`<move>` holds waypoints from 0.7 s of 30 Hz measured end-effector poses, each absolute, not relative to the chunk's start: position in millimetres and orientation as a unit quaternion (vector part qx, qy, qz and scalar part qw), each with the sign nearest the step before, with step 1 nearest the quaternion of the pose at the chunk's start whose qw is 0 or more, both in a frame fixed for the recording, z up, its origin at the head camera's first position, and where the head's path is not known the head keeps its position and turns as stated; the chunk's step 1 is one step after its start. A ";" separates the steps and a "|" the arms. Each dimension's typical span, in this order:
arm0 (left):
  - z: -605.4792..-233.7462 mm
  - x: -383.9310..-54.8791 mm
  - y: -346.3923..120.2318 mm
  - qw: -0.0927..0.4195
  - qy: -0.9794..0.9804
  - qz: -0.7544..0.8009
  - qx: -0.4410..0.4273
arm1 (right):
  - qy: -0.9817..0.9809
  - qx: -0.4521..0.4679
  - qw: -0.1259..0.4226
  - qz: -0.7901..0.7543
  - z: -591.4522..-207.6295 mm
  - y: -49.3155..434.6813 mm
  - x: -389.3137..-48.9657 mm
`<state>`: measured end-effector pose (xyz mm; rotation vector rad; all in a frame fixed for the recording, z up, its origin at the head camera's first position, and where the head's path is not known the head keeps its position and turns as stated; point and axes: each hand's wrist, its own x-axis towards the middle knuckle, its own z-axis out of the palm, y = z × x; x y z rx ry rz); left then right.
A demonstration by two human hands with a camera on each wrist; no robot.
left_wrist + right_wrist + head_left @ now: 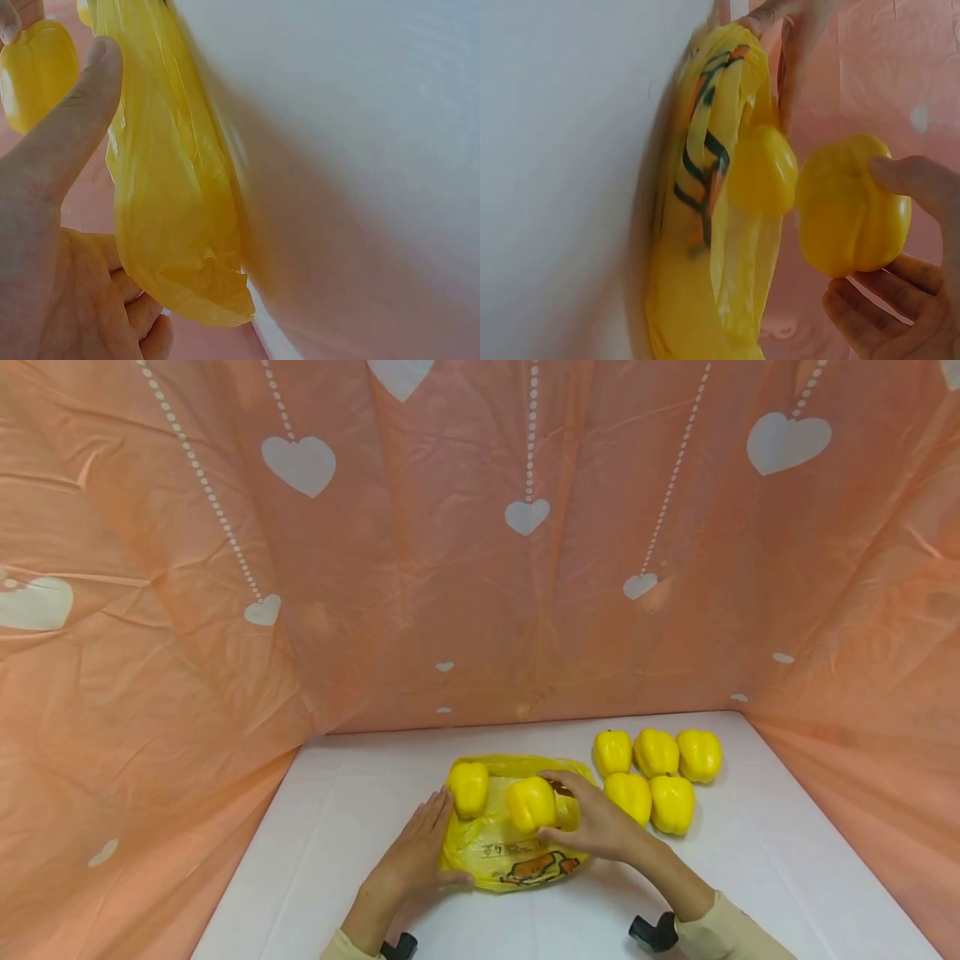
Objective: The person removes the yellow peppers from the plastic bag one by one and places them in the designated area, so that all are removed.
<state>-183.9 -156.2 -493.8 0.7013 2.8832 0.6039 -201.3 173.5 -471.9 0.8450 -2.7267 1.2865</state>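
A yellow plastic bag (491, 852) with a printed picture lies on the white table. One yellow bell pepper (469, 789) rests on the bag's left part. My left hand (416, 852) lies along the bag's left edge, fingers straight and touching it near that pepper; in the left wrist view the thumb rests against the bag (172, 187). My right hand (600, 822) holds a second yellow bell pepper (531, 804) over the bag between thumb and fingers. The right wrist view shows this held pepper (851, 206) beside the other pepper (765, 171).
Several more yellow bell peppers (657, 753) stand grouped on the table (757, 827) to the right of the bag. An orange curtain (420, 568) with white hearts surrounds the table at the back and sides. Black wrist mounts (654, 932) sit at both wrists.
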 end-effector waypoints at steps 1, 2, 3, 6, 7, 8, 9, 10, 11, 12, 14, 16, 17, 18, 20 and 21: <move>-493.7 -183.8 -156.1 0.057 0.951 0.199 0.231 | -0.872 0.267 0.007 0.411 -470.8 175.8 -200.8; -493.9 -183.8 -156.0 0.057 0.951 0.199 0.231 | -0.872 0.268 0.011 0.410 -470.1 177.9 -200.9; -494.1 -183.7 -156.0 0.057 0.951 0.199 0.231 | -0.871 0.267 0.015 0.411 -469.1 179.9 -201.0; -494.6 -184.0 -155.9 0.057 0.950 0.200 0.231 | -0.876 0.262 0.027 0.405 -467.0 186.3 -200.9; -495.0 -184.2 -156.0 0.057 0.950 0.200 0.231 | -0.877 0.260 0.032 0.403 -467.0 188.6 -201.4; -495.2 -184.5 -156.0 0.058 0.951 0.200 0.231 | -0.877 0.261 0.038 0.402 -467.0 190.7 -202.1; -495.8 -185.0 -156.1 0.057 0.951 0.199 0.231 | -0.878 0.260 0.043 0.400 -467.0 192.8 -202.4; -495.8 -185.3 -156.0 0.057 0.951 0.198 0.231 | -0.879 0.259 0.049 0.398 -466.8 195.0 -202.6; -496.3 -185.7 -156.0 0.057 0.951 0.196 0.231 | -0.880 0.260 0.055 0.395 -466.8 197.2 -202.9; -496.6 -186.0 -156.0 0.057 0.952 0.194 0.231 | -0.880 0.260 0.060 0.393 -466.7 199.3 -203.2; -496.8 -186.8 -155.8 0.055 0.952 0.194 0.232 | -0.879 0.263 0.069 0.392 -466.2 203.6 -203.9; -496.8 -187.1 -155.8 0.053 0.951 0.195 0.233 | -0.880 0.263 0.076 0.389 -465.6 208.2 -203.9; -497.3 -187.3 -155.9 0.052 0.951 0.195 0.234 | -0.881 0.263 0.079 0.386 -465.3 210.4 -204.1; -497.3 -187.1 -156.0 0.052 0.951 0.195 0.234 | -0.881 0.262 0.082 0.385 -465.1 212.7 -204.2; -498.1 -187.1 -156.4 0.052 0.952 0.192 0.234 | -0.884 0.257 0.087 0.381 -464.5 217.2 -203.9; -498.7 -187.0 -156.6 0.052 0.951 0.193 0.234 | -0.885 0.254 0.089 0.381 -464.3 219.4 -203.6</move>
